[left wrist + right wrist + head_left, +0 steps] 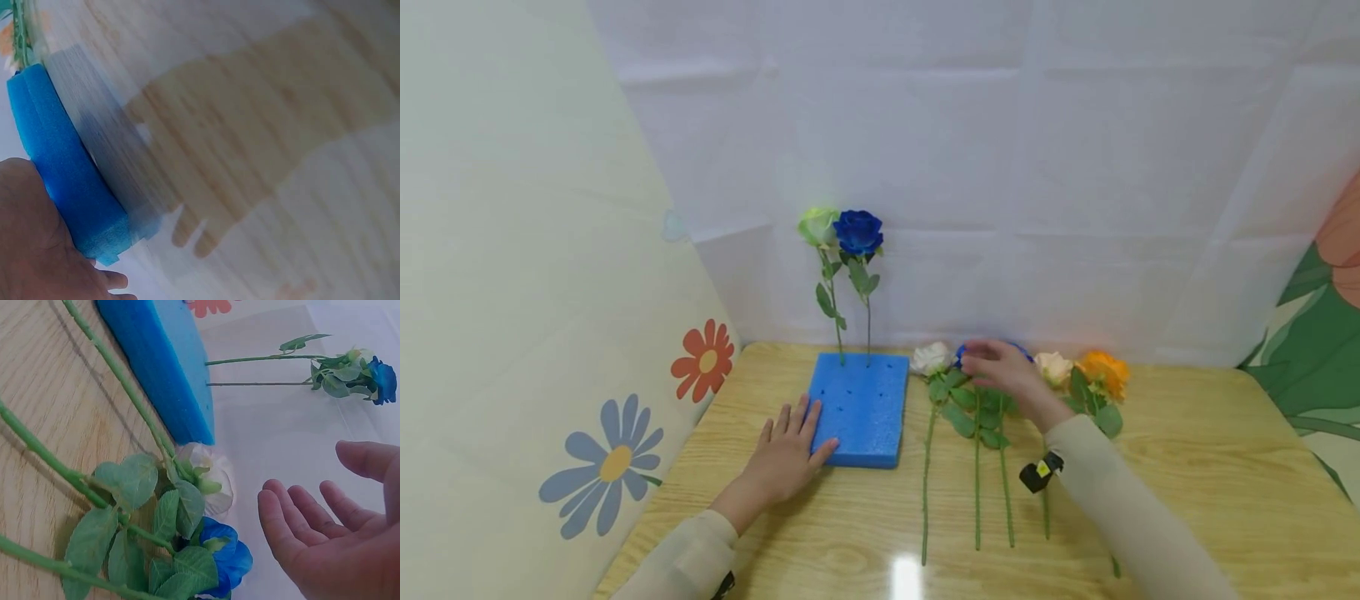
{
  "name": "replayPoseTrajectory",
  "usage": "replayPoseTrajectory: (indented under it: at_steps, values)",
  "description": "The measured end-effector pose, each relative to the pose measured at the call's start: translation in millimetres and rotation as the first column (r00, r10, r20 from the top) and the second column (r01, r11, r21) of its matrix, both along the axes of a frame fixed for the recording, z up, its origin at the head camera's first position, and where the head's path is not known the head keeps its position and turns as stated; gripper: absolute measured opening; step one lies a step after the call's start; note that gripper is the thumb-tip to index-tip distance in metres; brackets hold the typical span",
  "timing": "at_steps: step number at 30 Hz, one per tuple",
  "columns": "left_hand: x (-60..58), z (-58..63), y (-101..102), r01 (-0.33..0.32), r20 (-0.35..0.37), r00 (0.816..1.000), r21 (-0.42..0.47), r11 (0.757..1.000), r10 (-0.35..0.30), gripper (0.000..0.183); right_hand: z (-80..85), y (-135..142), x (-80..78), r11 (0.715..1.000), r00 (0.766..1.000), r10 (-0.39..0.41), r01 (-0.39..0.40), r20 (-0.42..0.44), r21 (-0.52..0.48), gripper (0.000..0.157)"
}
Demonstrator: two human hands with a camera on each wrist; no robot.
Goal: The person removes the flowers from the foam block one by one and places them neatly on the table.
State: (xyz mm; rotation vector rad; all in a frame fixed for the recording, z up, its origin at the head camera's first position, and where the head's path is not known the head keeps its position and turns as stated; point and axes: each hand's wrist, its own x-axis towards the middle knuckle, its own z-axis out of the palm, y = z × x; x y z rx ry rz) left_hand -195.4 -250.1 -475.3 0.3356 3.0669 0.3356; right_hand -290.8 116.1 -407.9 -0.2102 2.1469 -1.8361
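My left hand point(786, 454) lies spread at the left front corner of a blue foam block point(865, 417), its fingers touching the edge. Two artificial roses stand upright in the block's back part: a pale green rose point(817, 227) and a dark blue rose point(859, 232). Over the flowers lying on the table, my right hand point(1003, 367) hovers with relaxed, slightly bent fingers and holds nothing. Beneath and beside it lie a white rose point(209, 478) and a blue rose point(226, 557); in the head view the hand partly hides the blue blooms.
Farther right on the wooden table point(1210, 467) lie a peach rose point(1052, 368) and an orange flower point(1105, 373), stems toward the front. Small holes dot the foam's top. A white cloth point(925, 150) hangs behind the table, and a flower-printed wall point(512, 250) stands at left.
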Motion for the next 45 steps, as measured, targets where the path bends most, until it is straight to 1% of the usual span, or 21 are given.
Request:
replayPoseTrajectory:
  at_steps: [3,9,12,17,20,27,31,38,45]
  values:
    - [-0.2,-0.2,-0.3,0.004,-0.007,1.000,0.009,1.000,-0.004,0.084,0.8,-6.7,-3.5,1.000,1.000,0.008,-0.008,0.007,-0.019,0.055]
    - [-0.7,-0.9,-2.7,0.003,-0.013,1.000,-0.004,1.000,-0.003,0.083,0.8,-19.4,-9.0,0.997,0.999,0.043,-0.043,0.005,-0.068,0.061]
    - [-0.8,-1.7,-3.9,0.002,-0.020,1.000,0.006,1.000,-0.001,0.083,-0.1,-26.9,-12.5,0.996,0.998,0.056,-0.056,-0.004,-0.073,0.062]
    - [-0.9,-5.2,-7.1,0.001,-0.023,1.000,0.018,1.000,-0.001,0.086,-1.8,-41.5,-20.3,0.994,0.998,0.058,-0.059,-0.015,-0.094,0.056]
    - [-1.0,-6.2,-8.2,-0.001,-0.020,1.000,0.022,1.000,0.002,0.087,-2.8,-50.5,-25.6,0.992,0.999,0.045,-0.045,-0.006,-0.121,0.054]
    - [-0.4,-1.5,-5.6,0.001,-0.016,1.000,0.014,1.000,-0.001,0.083,-7.3,-66.3,-35.9,0.990,0.999,0.047,-0.046,0.003,-0.133,0.055]
    - [-0.5,-0.2,-4.9,0.005,-0.014,1.000,0.012,1.000,-0.005,0.082,-5.9,-75.6,-40.6,0.988,0.999,0.041,-0.040,0.005,-0.148,0.055]
    - [-2.1,-0.8,-4.0,0.005,-0.016,1.000,-0.007,1.000,-0.005,0.083,-5.4,-94.6,-51.7,0.984,0.999,0.046,-0.050,-0.028,-0.173,0.054]
    - [-1.7,-1.0,-0.2,0.009,-0.012,1.000,0.000,1.000,-0.009,0.082,-2.8,-114.5,-55.9,0.977,0.996,0.063,-0.073,-0.057,-0.198,0.054]
